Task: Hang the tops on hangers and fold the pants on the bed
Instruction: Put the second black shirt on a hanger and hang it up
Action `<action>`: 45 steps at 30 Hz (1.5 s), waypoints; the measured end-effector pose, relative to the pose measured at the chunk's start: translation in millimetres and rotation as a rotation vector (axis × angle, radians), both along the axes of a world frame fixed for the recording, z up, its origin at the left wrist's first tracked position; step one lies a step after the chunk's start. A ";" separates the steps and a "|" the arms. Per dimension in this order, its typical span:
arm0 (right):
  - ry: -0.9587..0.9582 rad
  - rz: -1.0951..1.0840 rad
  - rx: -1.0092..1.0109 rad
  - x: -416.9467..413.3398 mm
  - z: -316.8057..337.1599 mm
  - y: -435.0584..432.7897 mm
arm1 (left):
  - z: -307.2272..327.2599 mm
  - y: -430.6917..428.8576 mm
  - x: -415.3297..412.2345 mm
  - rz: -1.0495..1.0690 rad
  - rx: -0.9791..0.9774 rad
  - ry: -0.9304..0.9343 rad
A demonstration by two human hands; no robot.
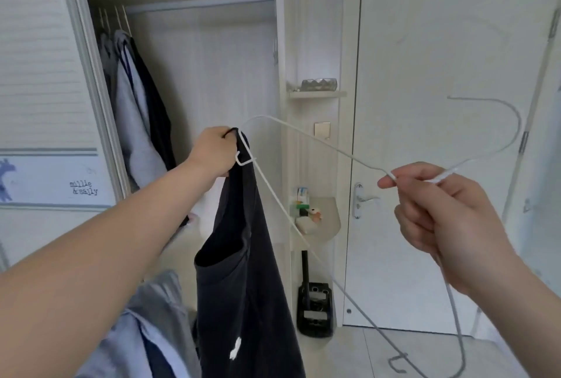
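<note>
The left hand (pixel 214 151) is clutching a dark cloth top (pixel 243 271), only half on the thin white wire hanger (pixel 318 142) the right hand (pixel 440 210) is pinching.

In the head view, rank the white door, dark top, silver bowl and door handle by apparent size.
1. white door
2. dark top, enlarged by nearness to the camera
3. silver bowl and door handle look alike, so unranked

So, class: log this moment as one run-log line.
right hand: pinches white hanger by neck | left hand: grips dark top at hanger's end | status: top not yet on wardrobe rail
</note>
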State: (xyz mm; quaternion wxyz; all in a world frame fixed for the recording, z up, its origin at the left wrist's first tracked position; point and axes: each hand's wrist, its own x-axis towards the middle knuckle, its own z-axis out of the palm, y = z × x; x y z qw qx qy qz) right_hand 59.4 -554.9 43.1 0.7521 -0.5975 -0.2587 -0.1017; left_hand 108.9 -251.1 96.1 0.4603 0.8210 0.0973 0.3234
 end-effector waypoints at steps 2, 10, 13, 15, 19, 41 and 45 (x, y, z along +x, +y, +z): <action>0.036 -0.019 -0.027 -11.4 -22.1 -5.7 | -21.0 -8.7 -8.2 -0.040 -0.143 0.032; 0.267 -0.110 -0.156 -44.6 -118.2 -33.2 | -133.5 -29.3 -27.4 -0.037 -0.239 0.244; 0.353 -0.125 -0.188 -56.3 -149.1 -38.8 | -170.1 -41.9 -35.5 -0.021 -0.094 0.327; 0.399 -0.129 -0.206 -62.8 -168.0 -41.0 | -188.0 -54.0 -43.4 -0.030 0.067 0.378; 0.458 -0.121 -0.254 -74.8 -196.1 -42.5 | -220.6 -68.2 -56.5 -0.084 0.311 0.443; 0.224 -0.089 -0.488 -87.7 -246.4 -3.0 | -226.7 -146.6 -138.5 -0.574 0.265 0.796; 0.221 -0.024 -0.372 -90.3 -243.1 -13.3 | -216.2 -132.0 -144.1 -0.620 0.767 0.666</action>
